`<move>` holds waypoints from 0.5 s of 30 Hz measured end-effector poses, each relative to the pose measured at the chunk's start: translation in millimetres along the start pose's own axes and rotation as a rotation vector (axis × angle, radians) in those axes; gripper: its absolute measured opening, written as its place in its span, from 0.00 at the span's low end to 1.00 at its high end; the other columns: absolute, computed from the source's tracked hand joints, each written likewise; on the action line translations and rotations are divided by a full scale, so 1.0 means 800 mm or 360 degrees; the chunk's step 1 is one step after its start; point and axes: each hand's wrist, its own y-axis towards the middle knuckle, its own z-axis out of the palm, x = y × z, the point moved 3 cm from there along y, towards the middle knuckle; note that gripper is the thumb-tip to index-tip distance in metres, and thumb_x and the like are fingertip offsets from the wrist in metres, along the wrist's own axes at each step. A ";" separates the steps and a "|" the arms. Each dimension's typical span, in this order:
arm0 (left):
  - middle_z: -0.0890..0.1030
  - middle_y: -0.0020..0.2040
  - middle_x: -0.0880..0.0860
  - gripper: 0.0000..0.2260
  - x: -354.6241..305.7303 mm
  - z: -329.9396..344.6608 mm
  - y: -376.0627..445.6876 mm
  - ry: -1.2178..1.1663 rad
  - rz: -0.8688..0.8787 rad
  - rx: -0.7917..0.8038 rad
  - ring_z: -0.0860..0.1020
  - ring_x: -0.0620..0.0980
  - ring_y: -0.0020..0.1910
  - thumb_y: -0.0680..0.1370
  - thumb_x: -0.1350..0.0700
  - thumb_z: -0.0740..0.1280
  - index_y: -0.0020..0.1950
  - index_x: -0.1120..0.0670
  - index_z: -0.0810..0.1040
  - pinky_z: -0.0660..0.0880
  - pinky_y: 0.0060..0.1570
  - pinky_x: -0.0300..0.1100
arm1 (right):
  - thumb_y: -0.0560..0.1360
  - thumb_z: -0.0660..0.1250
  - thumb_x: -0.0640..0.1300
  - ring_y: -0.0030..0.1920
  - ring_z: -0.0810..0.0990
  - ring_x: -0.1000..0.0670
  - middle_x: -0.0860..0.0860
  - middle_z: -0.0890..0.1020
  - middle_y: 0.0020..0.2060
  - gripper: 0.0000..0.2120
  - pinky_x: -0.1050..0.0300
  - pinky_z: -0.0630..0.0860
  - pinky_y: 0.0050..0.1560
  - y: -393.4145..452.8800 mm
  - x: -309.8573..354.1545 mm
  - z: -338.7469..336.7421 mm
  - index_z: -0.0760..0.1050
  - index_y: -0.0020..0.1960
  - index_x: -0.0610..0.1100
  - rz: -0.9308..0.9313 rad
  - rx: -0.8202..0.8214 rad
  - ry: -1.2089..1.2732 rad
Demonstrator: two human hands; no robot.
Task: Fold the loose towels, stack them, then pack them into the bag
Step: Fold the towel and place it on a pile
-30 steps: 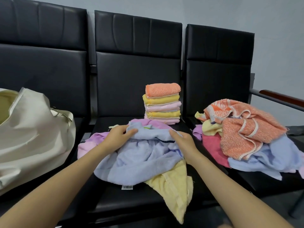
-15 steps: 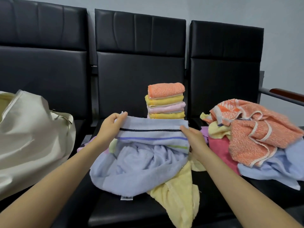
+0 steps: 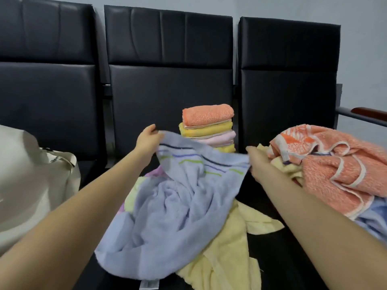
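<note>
A light blue towel (image 3: 167, 208) with dark, purple and green stripes near its top edge hangs spread over the middle seat. My left hand (image 3: 147, 139) grips its top left corner and my right hand (image 3: 258, 162) grips its top right corner, both raised above the seat. A yellow towel (image 3: 226, 254) lies crumpled under it, with a pink one (image 3: 155, 172) peeking out behind. Behind stands a stack of folded towels (image 3: 207, 127), orange on top. A cream bag (image 3: 31, 181) sits on the left seat.
A heap of loose towels (image 3: 335, 164), mostly orange with blue and yellow underneath, covers the right seat. Black chair backs (image 3: 167, 70) rise close behind. A wooden armrest (image 3: 368, 113) sticks out at the far right.
Both hands have lifted the blue towel's striped edge higher and drawn it wider apart; the towel now hangs open in front of the folded stack.
</note>
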 end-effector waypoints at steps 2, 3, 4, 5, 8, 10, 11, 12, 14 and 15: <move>0.68 0.73 0.55 0.26 0.018 0.005 -0.023 0.0251 0.0000 0.0055 0.68 0.53 0.71 0.80 0.56 0.64 0.77 0.57 0.62 0.66 0.67 0.43 | 0.75 0.63 0.45 0.58 0.76 0.41 0.42 0.77 0.60 0.20 0.50 0.73 0.57 -0.030 -0.012 0.004 0.71 0.64 0.39 -0.0102 -0.0007 -0.0461; 0.68 0.73 0.56 0.25 0.026 0.005 -0.039 0.0321 0.0011 0.0086 0.69 0.52 0.71 0.80 0.55 0.64 0.76 0.57 0.63 0.66 0.66 0.42 | 0.75 0.63 0.45 0.63 0.74 0.39 0.40 0.75 0.64 0.24 0.48 0.71 0.62 -0.048 -0.019 0.004 0.69 0.69 0.40 -0.0217 -0.0025 -0.0607; 0.70 0.72 0.56 0.23 0.034 0.002 -0.057 0.0359 0.0030 0.0108 0.71 0.52 0.69 0.80 0.55 0.63 0.75 0.57 0.65 0.67 0.63 0.41 | 0.75 0.63 0.46 0.65 0.72 0.38 0.40 0.74 0.65 0.24 0.48 0.70 0.64 -0.065 -0.030 0.004 0.69 0.70 0.41 -0.0341 -0.0027 -0.0724; 0.73 0.69 0.56 0.21 0.041 -0.002 -0.077 0.0398 0.0062 0.0128 0.73 0.51 0.65 0.80 0.55 0.63 0.73 0.57 0.69 0.68 0.60 0.39 | 0.75 0.64 0.45 0.65 0.72 0.39 0.40 0.75 0.64 0.22 0.49 0.70 0.65 -0.085 -0.037 0.004 0.71 0.68 0.42 -0.0451 0.0008 -0.0776; 0.79 0.63 0.54 0.15 0.051 -0.014 -0.133 0.0642 0.0250 0.0237 0.76 0.48 0.57 0.80 0.55 0.64 0.66 0.57 0.76 0.66 0.53 0.35 | 0.75 0.64 0.43 0.58 0.78 0.42 0.44 0.82 0.54 0.08 0.52 0.74 0.58 -0.140 -0.052 0.009 0.79 0.53 0.46 -0.0516 0.0261 -0.0759; 0.78 0.63 0.52 0.15 0.053 -0.022 -0.158 0.0913 0.0348 0.0323 0.75 0.50 0.62 0.80 0.52 0.65 0.65 0.56 0.77 0.64 0.55 0.35 | 0.75 0.63 0.42 0.54 0.79 0.43 0.45 0.83 0.49 0.04 0.53 0.75 0.55 -0.173 -0.056 0.009 0.76 0.43 0.47 -0.0552 0.0384 -0.0899; 0.78 0.63 0.52 0.16 0.051 -0.028 -0.167 0.1014 0.0369 0.0325 0.75 0.51 0.62 0.79 0.50 0.66 0.65 0.55 0.77 0.65 0.55 0.37 | 0.75 0.63 0.42 0.53 0.79 0.44 0.46 0.82 0.48 0.05 0.54 0.75 0.54 -0.184 -0.055 0.005 0.75 0.41 0.47 -0.0584 0.0390 -0.0922; 0.79 0.60 0.52 0.17 0.049 -0.036 -0.172 0.1087 0.0361 0.0295 0.75 0.53 0.61 0.78 0.49 0.67 0.64 0.55 0.77 0.66 0.55 0.39 | 0.75 0.64 0.42 0.49 0.78 0.45 0.46 0.82 0.45 0.06 0.54 0.74 0.51 -0.193 -0.052 0.000 0.74 0.40 0.47 -0.0607 0.0387 -0.0926; 0.80 0.50 0.54 0.12 0.047 -0.053 -0.182 0.1163 0.0278 0.0196 0.77 0.54 0.53 0.77 0.50 0.68 0.56 0.56 0.79 0.69 0.48 0.41 | 0.76 0.64 0.45 0.39 0.75 0.47 0.48 0.77 0.34 0.14 0.55 0.69 0.42 -0.216 -0.042 -0.011 0.70 0.33 0.45 -0.0641 0.0380 -0.0982; 0.79 0.44 0.53 0.09 0.051 -0.061 -0.187 0.1169 0.0216 0.0179 0.77 0.55 0.48 0.77 0.51 0.68 0.49 0.56 0.79 0.68 0.44 0.42 | 0.77 0.63 0.49 0.36 0.73 0.47 0.49 0.74 0.29 0.18 0.55 0.67 0.40 -0.230 -0.040 -0.015 0.69 0.30 0.45 -0.0639 0.0394 -0.1072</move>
